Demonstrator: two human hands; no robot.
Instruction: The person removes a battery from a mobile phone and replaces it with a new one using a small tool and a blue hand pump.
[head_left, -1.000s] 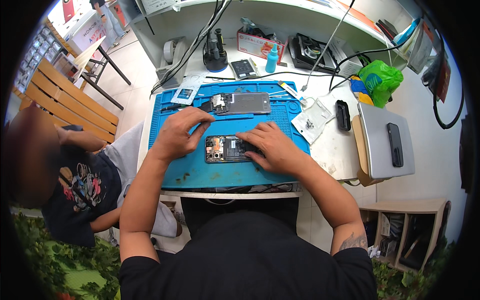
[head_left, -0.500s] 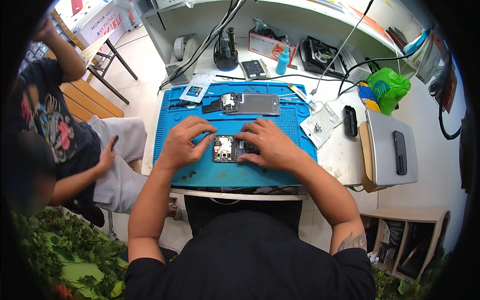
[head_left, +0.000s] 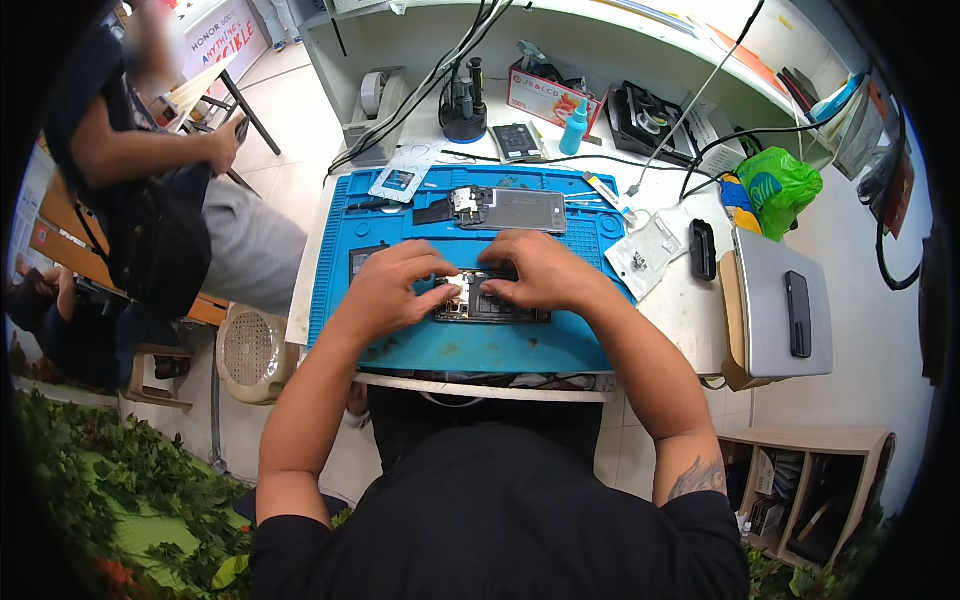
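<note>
An opened phone [head_left: 490, 305] with its insides showing lies on a blue work mat [head_left: 480, 345]. My left hand [head_left: 395, 285] rests on the phone's left end, its fingertips pinched over the top-left corner. My right hand [head_left: 540, 270] lies over the phone's upper right part with the fingers pressing down. Whether a small part or tool sits between my fingers is hidden. A second phone part [head_left: 510, 210], a grey back panel with a board at its left end, lies farther back on the mat.
A plastic bag [head_left: 645, 255] and a black device [head_left: 702, 250] lie right of the mat. A grey laptop [head_left: 780, 330] carries a dark phone [head_left: 797, 313]. Behind stand a blue bottle [head_left: 574, 128], a tape dispenser [head_left: 375, 95], cables and a green bag [head_left: 775, 185]. A seated person [head_left: 160, 210] is at left.
Both hands stayed on the opened phone, their fingers shifting slightly over its top edge. The view tilted, and the person at the left changed posture.
</note>
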